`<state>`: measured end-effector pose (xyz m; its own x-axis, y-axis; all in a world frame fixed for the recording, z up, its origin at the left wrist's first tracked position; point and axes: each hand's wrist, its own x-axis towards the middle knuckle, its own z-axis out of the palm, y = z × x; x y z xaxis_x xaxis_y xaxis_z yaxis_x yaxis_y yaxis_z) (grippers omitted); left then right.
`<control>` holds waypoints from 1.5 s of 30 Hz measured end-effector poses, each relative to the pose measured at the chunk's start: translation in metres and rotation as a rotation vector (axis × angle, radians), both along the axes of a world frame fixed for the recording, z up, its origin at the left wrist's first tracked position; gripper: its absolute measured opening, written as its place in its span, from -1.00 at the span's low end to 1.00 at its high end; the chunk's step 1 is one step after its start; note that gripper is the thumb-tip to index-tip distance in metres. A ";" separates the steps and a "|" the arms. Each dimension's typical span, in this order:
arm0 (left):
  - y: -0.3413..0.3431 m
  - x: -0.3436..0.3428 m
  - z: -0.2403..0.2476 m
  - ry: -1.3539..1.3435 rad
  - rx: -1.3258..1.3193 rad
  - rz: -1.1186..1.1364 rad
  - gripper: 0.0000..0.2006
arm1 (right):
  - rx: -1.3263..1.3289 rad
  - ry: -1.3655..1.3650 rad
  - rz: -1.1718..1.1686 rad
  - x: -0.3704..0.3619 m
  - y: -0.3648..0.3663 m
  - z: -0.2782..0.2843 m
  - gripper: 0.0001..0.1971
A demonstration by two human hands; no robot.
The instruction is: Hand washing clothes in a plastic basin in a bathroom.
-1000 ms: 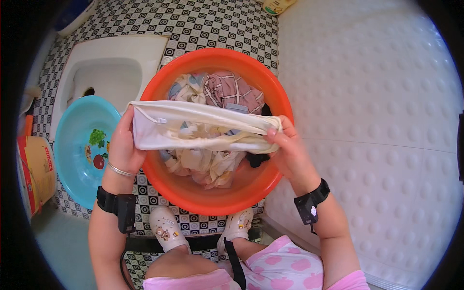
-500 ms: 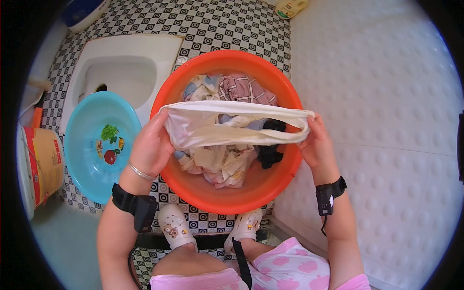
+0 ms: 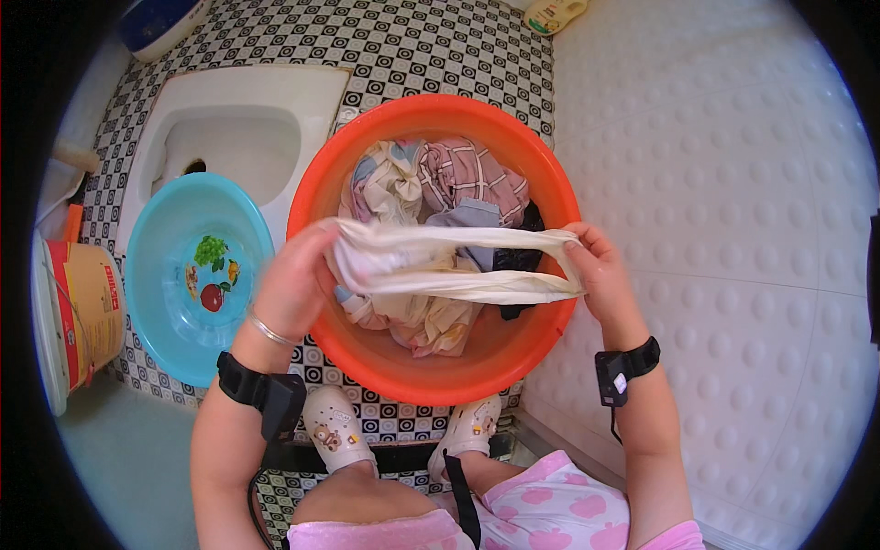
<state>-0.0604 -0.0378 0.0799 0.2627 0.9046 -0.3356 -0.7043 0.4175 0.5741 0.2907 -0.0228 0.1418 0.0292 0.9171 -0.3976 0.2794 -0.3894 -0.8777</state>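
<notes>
Left hand [image 3: 295, 280] and right hand [image 3: 600, 275] both grasping cream cloth [image 3: 449, 266], stretched taut above orange basin [image 3: 541, 348] holding laundry [image 3: 440, 183].

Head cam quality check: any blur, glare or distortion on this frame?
Head view: left hand is motion-blurred where it grips the cream cloth; right hand is sharper. Strong fisheye: black corners, and floor tiles bend toward the rim. Light is bright and even, with soft sheen on the orange basin rim and no hard glare.
</notes>
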 end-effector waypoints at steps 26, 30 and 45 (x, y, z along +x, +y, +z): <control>0.020 0.045 -0.006 0.559 0.430 -0.634 -0.72 | 0.341 -0.252 -0.001 -0.020 0.000 0.079 -0.83; 0.020 0.040 -0.011 1.176 0.611 -0.299 -0.67 | 0.257 -0.247 0.389 -0.029 -0.011 0.051 -0.77; 0.022 0.056 -0.084 1.515 0.768 -1.713 -0.48 | -0.149 -0.779 1.063 -0.076 0.021 -0.149 -0.46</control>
